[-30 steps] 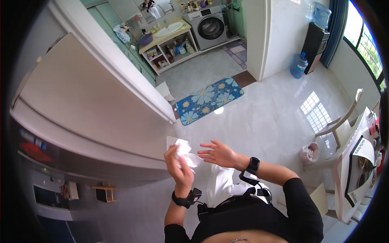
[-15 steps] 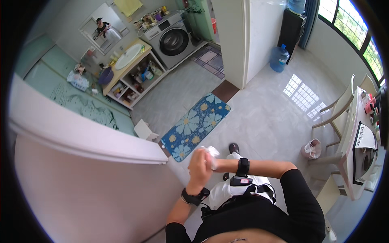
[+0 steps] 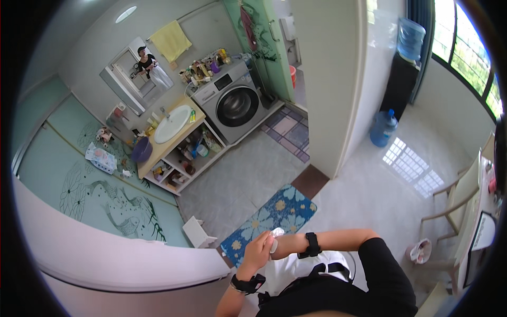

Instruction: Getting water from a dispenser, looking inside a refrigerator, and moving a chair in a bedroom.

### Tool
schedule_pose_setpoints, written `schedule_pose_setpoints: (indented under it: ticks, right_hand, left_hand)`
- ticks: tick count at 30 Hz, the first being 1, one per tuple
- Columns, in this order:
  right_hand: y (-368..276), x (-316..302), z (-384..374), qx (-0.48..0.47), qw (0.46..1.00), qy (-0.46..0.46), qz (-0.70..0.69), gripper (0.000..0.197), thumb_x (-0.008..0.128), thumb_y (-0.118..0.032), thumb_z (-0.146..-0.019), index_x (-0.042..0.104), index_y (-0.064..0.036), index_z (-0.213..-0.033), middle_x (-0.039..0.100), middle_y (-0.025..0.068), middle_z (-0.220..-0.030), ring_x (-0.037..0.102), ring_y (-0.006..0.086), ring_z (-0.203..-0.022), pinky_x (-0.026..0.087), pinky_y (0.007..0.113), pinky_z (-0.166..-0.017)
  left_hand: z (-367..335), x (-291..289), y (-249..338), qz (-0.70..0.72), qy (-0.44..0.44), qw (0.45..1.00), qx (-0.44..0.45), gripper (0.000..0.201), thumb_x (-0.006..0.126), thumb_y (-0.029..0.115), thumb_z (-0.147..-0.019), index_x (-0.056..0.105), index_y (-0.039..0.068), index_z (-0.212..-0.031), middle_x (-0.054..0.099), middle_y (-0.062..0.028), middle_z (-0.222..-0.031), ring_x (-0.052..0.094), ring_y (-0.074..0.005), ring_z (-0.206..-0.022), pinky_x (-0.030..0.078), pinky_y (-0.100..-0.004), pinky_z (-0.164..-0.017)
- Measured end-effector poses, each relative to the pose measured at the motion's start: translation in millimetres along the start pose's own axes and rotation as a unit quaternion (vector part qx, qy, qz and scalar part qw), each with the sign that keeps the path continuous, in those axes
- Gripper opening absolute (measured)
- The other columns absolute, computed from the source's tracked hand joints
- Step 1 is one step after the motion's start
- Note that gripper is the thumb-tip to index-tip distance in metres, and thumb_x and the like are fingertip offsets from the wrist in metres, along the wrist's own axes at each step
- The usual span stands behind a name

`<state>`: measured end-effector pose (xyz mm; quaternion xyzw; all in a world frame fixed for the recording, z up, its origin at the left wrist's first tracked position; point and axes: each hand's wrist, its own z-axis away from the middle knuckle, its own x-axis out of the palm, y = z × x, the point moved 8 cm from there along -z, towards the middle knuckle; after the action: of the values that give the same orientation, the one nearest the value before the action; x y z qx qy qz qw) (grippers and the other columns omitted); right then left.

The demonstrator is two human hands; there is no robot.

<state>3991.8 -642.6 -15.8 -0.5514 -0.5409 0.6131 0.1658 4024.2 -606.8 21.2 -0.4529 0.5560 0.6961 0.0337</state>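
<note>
In front of my body both hands meet around a crumpled white tissue (image 3: 277, 232). My left hand (image 3: 256, 253) is closed on it, its fingers bent over toward the other hand. Pressed up against them is my right hand (image 3: 287, 245), coming in from the right; its fingers are mostly hidden behind the left hand and the tissue. A bit of tissue sticks out above the hands, and a pale strip shows between them. Each wrist wears a black band. Below the hands lies a blue floral mat (image 3: 280, 208).
A pale door edge (image 3: 174, 261) stands close on my left. Ahead are a washbasin counter (image 3: 153, 138), a washing machine (image 3: 229, 103) and a small white stool (image 3: 198, 232). To the right are a wall end (image 3: 335, 90), a water jug (image 3: 383, 129), a pink bin (image 3: 420, 251) and a chair (image 3: 454, 198).
The view has tilted up toward the washroom, so the mirror, towel and washer show more fully. My hands sit lower in the picture, still together at the tissue.
</note>
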Motion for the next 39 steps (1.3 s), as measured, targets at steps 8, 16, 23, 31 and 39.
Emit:
schedule_pose_setpoints:
  ticks: [8,16,23,31,39]
  right_hand:
    - [81,-106,-99,-0.008,0.953,-0.138,0.270,0.009,0.055,-0.007,-0.080,0.059,-0.0010,-0.087,0.063,0.0130,-0.079,0.064,0.0287,-0.072,0.051,0.038,-0.064]
    - [69,-297,-181,-0.106,0.945,0.044,0.308,0.020,0.057,-0.007,-0.079,0.058,-0.0005,-0.098,0.061,0.0088,-0.100,0.060,0.0236,-0.102,0.050,0.035,-0.089]
    - [116,-394,-217,-0.029,0.903,0.225,0.364,0.050,0.055,-0.045,-0.090,0.053,-0.0169,-0.131,0.050,0.0069,-0.136,0.044,0.0254,-0.129,0.015,0.051,-0.116]
    - [242,-460,-256,-0.024,0.868,0.278,0.410,0.053,0.042,-0.050,-0.095,0.045,-0.0190,-0.138,0.047,0.0098,-0.137,0.041,0.0244,-0.131,0.015,0.055,-0.116]
    - [285,-672,-129,0.103,0.703,0.670,0.216,0.038,0.050,-0.017,-0.096,0.045,-0.0035,-0.131,0.052,0.0165,-0.127,0.049,0.0297,-0.122,0.037,0.038,-0.103]
  left_hand:
    - [-151,-61,-93,0.038,0.035,0.999,0.009,0.042,0.038,0.040,-0.099,0.058,0.004,-0.104,0.061,-0.0239,-0.087,0.059,-0.0453,-0.085,0.047,-0.0444,-0.071]
    - [-325,-151,-131,0.127,0.020,0.991,-0.030,0.043,0.039,0.036,-0.100,0.058,-0.001,-0.106,0.063,-0.0194,-0.078,0.064,-0.0339,-0.076,0.047,-0.0384,-0.064]
    - [-428,-144,-187,0.250,-0.002,0.968,0.006,0.031,0.045,0.026,-0.099,0.058,0.001,-0.113,0.066,-0.0131,-0.099,0.064,-0.0225,-0.086,0.050,-0.0322,-0.075]
    - [-549,-132,-191,0.405,-0.128,0.905,0.004,0.033,0.050,0.018,-0.097,0.051,0.001,-0.125,0.058,-0.0111,-0.117,0.060,-0.0200,-0.098,0.049,-0.0329,-0.081]
    - [-698,-164,-220,0.418,-0.040,0.906,-0.050,0.011,0.044,0.003,-0.092,0.053,0.002,-0.098,0.058,-0.0058,-0.083,0.056,-0.0137,-0.069,0.045,-0.0266,-0.055]
